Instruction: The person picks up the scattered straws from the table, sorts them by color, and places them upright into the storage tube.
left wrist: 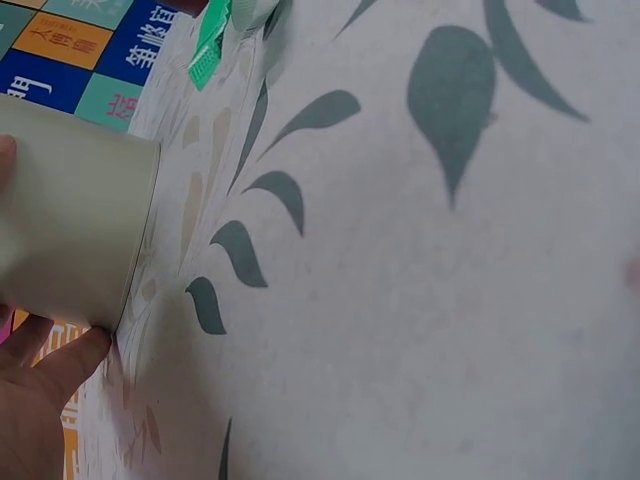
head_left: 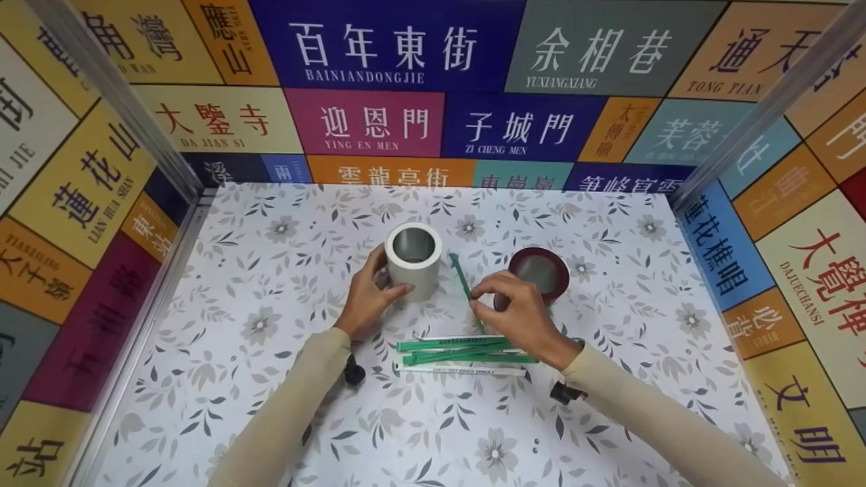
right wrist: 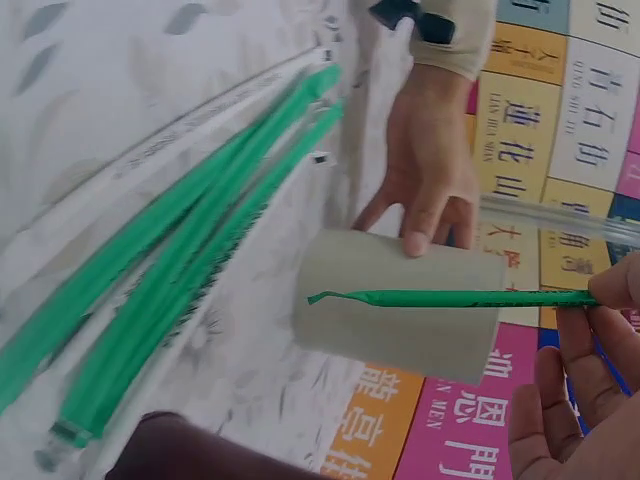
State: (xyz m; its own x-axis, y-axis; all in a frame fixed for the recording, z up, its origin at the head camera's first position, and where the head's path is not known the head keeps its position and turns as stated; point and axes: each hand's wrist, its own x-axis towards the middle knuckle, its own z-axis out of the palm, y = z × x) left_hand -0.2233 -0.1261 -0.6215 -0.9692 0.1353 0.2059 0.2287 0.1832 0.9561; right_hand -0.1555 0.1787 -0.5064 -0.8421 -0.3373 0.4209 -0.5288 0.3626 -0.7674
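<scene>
A white cylindrical cup [head_left: 414, 283] with a thick rim stands upright on the patterned table, its open top facing up. My left hand [head_left: 369, 297] grips its side, thumb at the front and fingers round the far left. In the right wrist view, the cup's plain wall [right wrist: 400, 345] shows behind a thin green wrapped straw [right wrist: 440, 299]. My right hand [head_left: 519, 312] pinches that straw near one end between thumb and fingertips, just right of the cup. Several green wrapped straws [head_left: 453, 350] lie in a loose pile in front, together with white ones [head_left: 467, 370].
Behind my right hand stands a dark red cup [head_left: 563, 283], partly hidden by that hand. Panels with large printed characters [head_left: 379, 125] enclose the table [head_left: 325, 419] at the back and both sides.
</scene>
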